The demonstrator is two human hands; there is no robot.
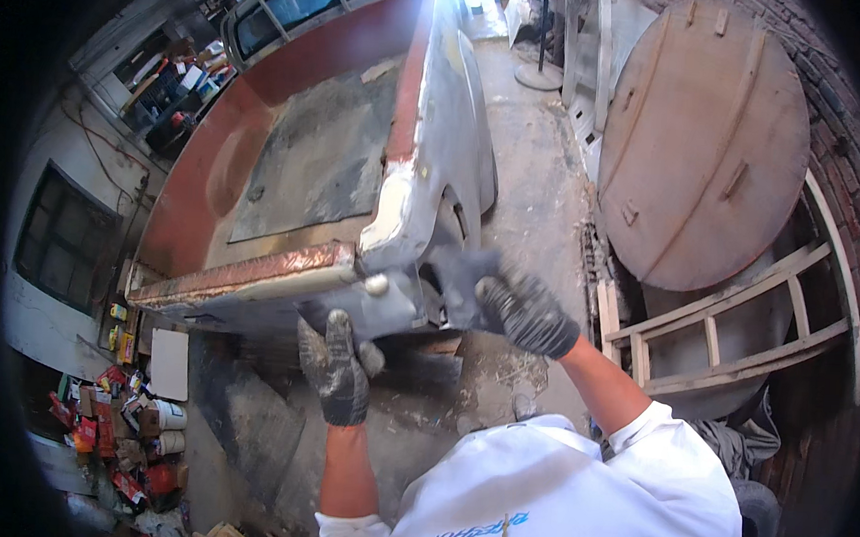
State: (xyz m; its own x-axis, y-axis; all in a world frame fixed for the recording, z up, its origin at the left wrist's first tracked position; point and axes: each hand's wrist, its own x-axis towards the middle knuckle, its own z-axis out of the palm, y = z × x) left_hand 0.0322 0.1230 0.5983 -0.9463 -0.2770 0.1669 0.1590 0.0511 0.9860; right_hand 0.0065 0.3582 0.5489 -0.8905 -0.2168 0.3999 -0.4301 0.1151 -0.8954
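In the head view, a cluttered workshop has a concrete floor [540, 168] and a brick wall [833, 104] at right, with a round wooden panel [704, 137] leaning there. The pickup bed [198, 186] stands ahead, left of centre; its patchy, pale-coated rear corner [394, 214] lies just beyond the two hands.

The step in hand looks like surface work on that corner. The left hand [337, 365] is upright near the tailgate [248, 270], its fingers loosely spread; I cannot tell whether they touch it. The right hand [529, 311] is beside a blurred dark piece [465, 278] at the corner; whether its fingers pinch this is unclear. The next move would probably call for light, even contact along the curved metal.

The bed, red inside, holds a dark mat [329, 168]. At lower left, white buckets [169, 415] stand among heaped boxes [106, 427]; their contents cannot be made out.
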